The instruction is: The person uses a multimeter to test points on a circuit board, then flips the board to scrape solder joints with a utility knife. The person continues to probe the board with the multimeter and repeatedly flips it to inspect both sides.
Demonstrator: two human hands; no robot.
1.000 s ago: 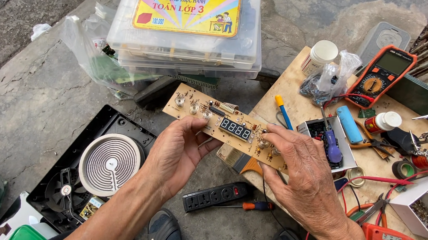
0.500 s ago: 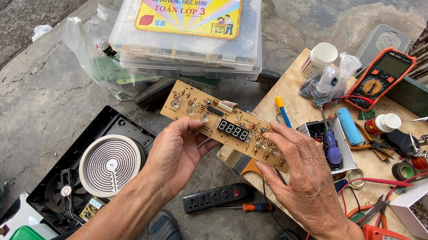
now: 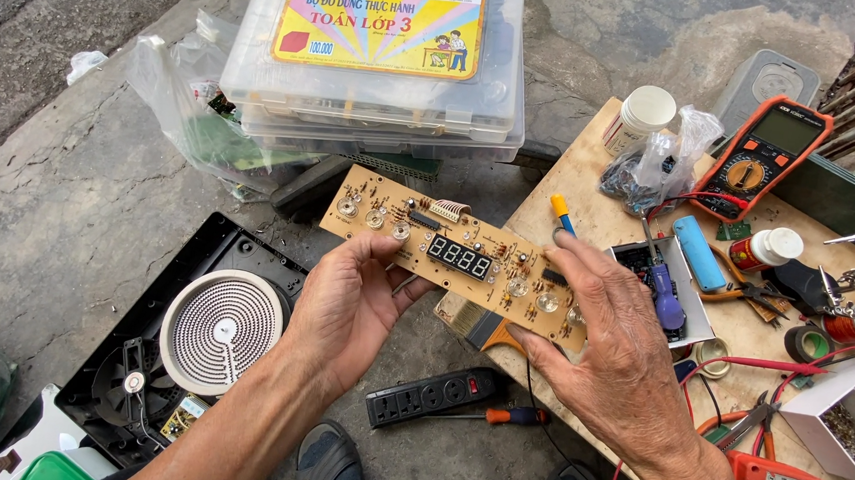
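Change: the circuit board (image 3: 457,255) sits a touch lower and nearer the person than a second ago, tilted the same way; both hands keep their hold.
Head view, board: a long tan strip with a dark four-digit display in the middle, held in the air above the concrete ground (image 3: 60,194), its left end higher than its right.
Left hand: the left hand (image 3: 348,305) is curled under the board's left half, thumb and fingers pinching its lower edge.
Right hand: the right hand (image 3: 605,353) grips the board's right end, thumb underneath, fingers pressed together over the top.
Below the board: a paintbrush (image 3: 477,324) lies on the corner of the wooden board (image 3: 600,212) serving as a bench; a black power strip (image 3: 432,396) and a screwdriver (image 3: 506,415) lie on the ground.
Left: an opened cooker (image 3: 190,344) with a round coil.
Behind: a clear plastic box (image 3: 380,56).
Right: an orange multimeter (image 3: 765,153) on the bench.
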